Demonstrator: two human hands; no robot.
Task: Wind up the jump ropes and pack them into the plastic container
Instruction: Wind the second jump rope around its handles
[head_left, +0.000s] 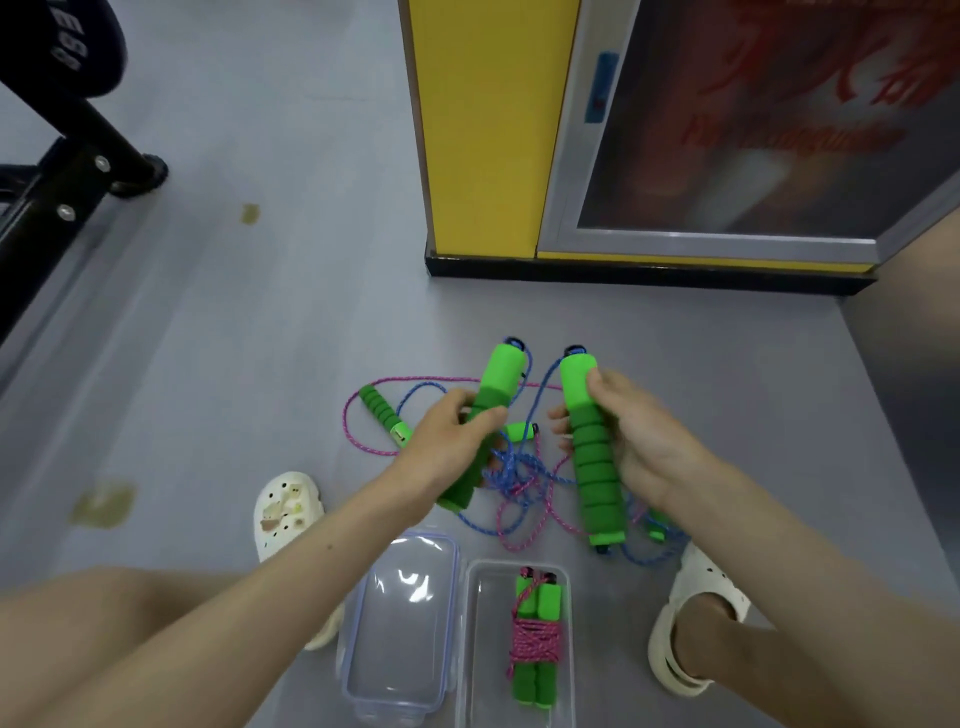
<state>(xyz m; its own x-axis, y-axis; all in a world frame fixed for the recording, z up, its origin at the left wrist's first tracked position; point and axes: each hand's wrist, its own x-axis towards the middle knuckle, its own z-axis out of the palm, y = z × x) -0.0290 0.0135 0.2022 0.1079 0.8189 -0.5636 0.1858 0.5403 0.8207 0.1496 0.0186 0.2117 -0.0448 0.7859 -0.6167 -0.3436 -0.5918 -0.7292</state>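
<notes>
1. Left hand (457, 431) curls round the left handle (493, 384); right hand (631, 441) wraps the right handle (595, 467).
2. Blue rope (506, 470) droops limp, tangled beyond the container (488, 649).
3. Light, squashy foam: likely best gripped mid-handle.

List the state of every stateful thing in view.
Left hand: grips one green foam handle.
Right hand: grips the other green foam handle.
Blue cord rope: unwound, tangled on floor.
Loose pink cord rope: unwound on floor.
Clear plastic container: open, holds wound pink rope bundle.
Clear blue-rimmed lid: off, beside container.
</notes>
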